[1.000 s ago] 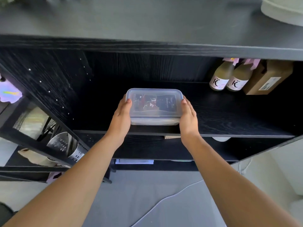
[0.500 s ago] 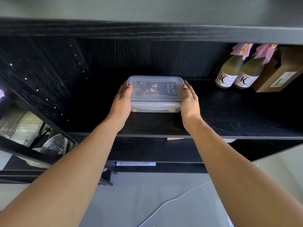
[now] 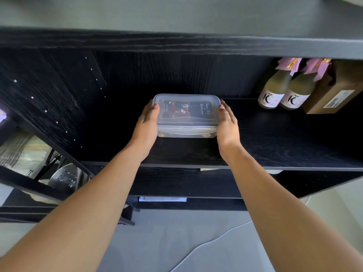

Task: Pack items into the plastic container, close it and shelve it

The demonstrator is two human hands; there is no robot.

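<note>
The left hand's (image 3: 147, 122) fingers and the right hand's (image 3: 225, 122) are hidden behind the container's (image 3: 186, 114) ends. Through its cloudy lid the contents blur — print unreadable. Right of the grip, the box (image 3: 332, 95) is cut off by the edge.

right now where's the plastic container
In the head view the plastic container sits lid-on at mid-frame on the black shelf, held between the left hand and right hand, left of the two bottles.
</note>
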